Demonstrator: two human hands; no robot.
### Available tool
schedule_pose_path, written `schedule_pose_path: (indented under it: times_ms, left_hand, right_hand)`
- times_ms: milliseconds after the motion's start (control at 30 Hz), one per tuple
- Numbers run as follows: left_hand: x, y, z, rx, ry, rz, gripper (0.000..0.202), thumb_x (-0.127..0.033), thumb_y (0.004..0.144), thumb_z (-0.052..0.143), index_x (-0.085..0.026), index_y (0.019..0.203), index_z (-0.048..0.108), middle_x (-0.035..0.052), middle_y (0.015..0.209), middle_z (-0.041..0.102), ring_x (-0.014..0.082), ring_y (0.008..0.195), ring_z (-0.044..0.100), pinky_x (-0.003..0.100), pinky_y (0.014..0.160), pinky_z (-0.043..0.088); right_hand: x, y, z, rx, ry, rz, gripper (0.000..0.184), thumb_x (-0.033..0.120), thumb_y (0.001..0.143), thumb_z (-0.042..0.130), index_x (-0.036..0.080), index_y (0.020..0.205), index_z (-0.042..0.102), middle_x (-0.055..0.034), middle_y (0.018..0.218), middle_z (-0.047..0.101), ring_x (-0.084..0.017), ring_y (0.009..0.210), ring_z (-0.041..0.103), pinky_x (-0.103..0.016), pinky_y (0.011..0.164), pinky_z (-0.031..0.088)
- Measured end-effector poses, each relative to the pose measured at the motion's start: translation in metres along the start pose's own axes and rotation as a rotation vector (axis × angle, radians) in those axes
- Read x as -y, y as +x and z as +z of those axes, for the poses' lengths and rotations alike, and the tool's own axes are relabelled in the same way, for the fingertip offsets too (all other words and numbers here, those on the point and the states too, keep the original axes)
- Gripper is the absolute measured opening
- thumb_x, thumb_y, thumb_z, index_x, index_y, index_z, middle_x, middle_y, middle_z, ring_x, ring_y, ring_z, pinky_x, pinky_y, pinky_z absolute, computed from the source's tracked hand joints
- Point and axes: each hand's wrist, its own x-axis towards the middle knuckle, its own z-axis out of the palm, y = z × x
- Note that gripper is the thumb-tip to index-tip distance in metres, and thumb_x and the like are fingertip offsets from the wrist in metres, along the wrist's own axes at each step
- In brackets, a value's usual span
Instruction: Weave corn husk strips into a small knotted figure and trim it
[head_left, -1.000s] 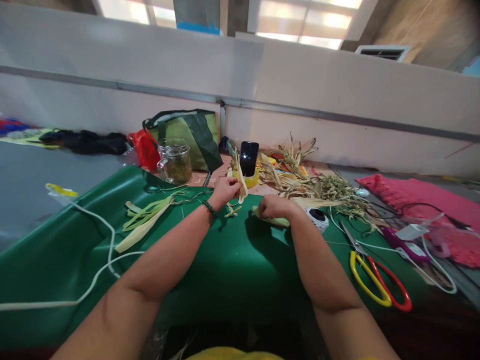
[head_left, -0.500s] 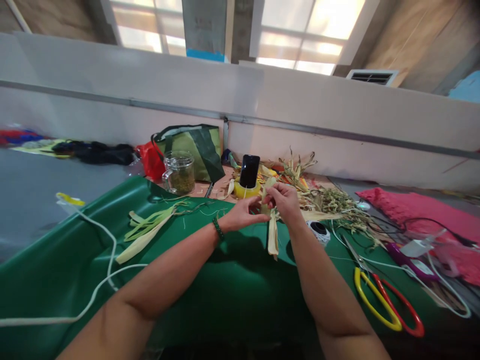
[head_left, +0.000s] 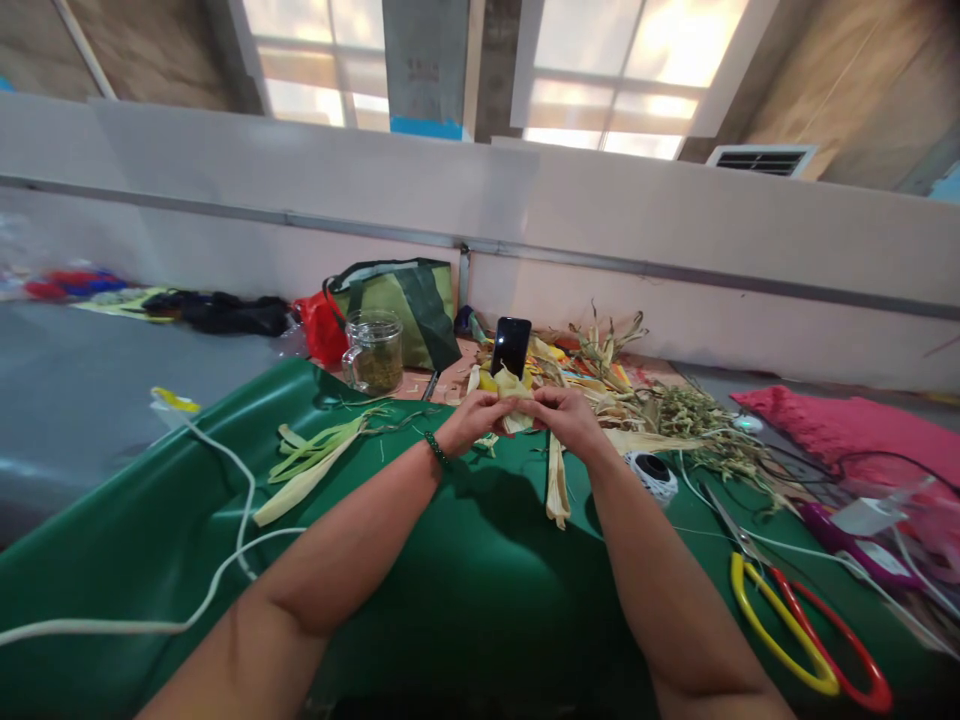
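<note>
Both my hands meet over the green sheet (head_left: 465, 560), fingers pinched on one pale corn husk (head_left: 556, 480). My left hand (head_left: 474, 418), with a green bead bracelet at the wrist, grips the husk's upper end. My right hand (head_left: 567, 412) grips it from the right, and the long tail of the husk hangs down below that hand. A black phone (head_left: 511, 346) stands upright on a yellow tape roll just behind my hands.
Green husk strips (head_left: 311, 458) lie to the left, a white cord (head_left: 225, 540) further left. A glass mug (head_left: 373, 352), a green bag (head_left: 409, 300), a dried husk pile (head_left: 660, 405), a white thread spool (head_left: 651, 473) and yellow-and-red scissors (head_left: 806, 630) surround the work spot.
My hands came together from apart, lifted the husk off the sheet and now both pinch it; its tail hangs lower. The camera tilted up a little.
</note>
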Motion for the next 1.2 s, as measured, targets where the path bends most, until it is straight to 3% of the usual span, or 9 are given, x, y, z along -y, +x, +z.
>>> schedule_pose_path:
  times_ms: [233, 433, 700, 967, 1200]
  left_hand:
    - [-0.002, 0.002, -0.010, 0.017, -0.057, -0.003, 0.042, -0.043, 0.051, 0.085, -0.009, 0.071, 0.069, 0.0021, 0.064, 0.064, 0.0082, 0.055, 0.053, 0.022, 0.059, 0.046]
    - [0.000, 0.001, -0.008, 0.031, 0.003, 0.037, 0.040, -0.041, 0.051, 0.084, -0.009, 0.070, 0.069, 0.0014, 0.061, 0.062, 0.0094, 0.057, 0.055, 0.022, 0.057, 0.045]
    - [-0.001, 0.003, -0.005, 0.028, 0.071, 0.088, 0.029, -0.034, 0.057, 0.078, -0.010, 0.060, 0.063, -0.0021, 0.054, 0.055, 0.0075, 0.053, 0.048, 0.020, 0.053, 0.040]
    - [-0.009, -0.005, 0.000, -0.078, 0.327, 0.242, 0.023, -0.021, 0.067, 0.063, -0.013, 0.048, 0.050, -0.0057, 0.045, 0.042, 0.0051, 0.046, 0.035, 0.018, 0.045, 0.028]
    - [-0.004, 0.001, -0.004, -0.025, 0.238, 0.168, 0.018, -0.024, 0.067, 0.065, -0.012, 0.056, 0.057, -0.0044, 0.048, 0.050, 0.0074, 0.048, 0.047, 0.019, 0.051, 0.040]
  right_hand:
    - [0.000, 0.002, -0.002, -0.046, 0.143, 0.133, 0.038, 0.055, 0.057, 0.070, 0.018, 0.062, 0.063, 0.0019, 0.048, 0.056, -0.011, 0.046, 0.051, -0.024, 0.048, 0.042]
    - [-0.001, 0.003, 0.005, -0.034, 0.074, 0.022, 0.037, 0.050, 0.054, 0.075, 0.017, 0.065, 0.065, 0.0014, 0.055, 0.058, -0.010, 0.048, 0.047, -0.023, 0.046, 0.038]
    - [-0.008, 0.005, 0.005, -0.027, -0.072, -0.066, 0.029, 0.047, 0.064, 0.062, 0.018, 0.065, 0.063, 0.0015, 0.054, 0.055, -0.011, 0.048, 0.043, -0.024, 0.046, 0.032]
    - [-0.005, -0.001, 0.010, -0.193, -0.417, -0.234, 0.021, 0.034, 0.071, 0.056, 0.021, 0.055, 0.051, 0.0017, 0.051, 0.049, -0.013, 0.052, 0.043, -0.026, 0.053, 0.032]
    - [-0.004, -0.001, 0.010, -0.196, -0.366, -0.221, 0.023, 0.040, 0.075, 0.053, 0.021, 0.062, 0.053, 0.0021, 0.053, 0.049, -0.012, 0.049, 0.040, -0.026, 0.051, 0.033]
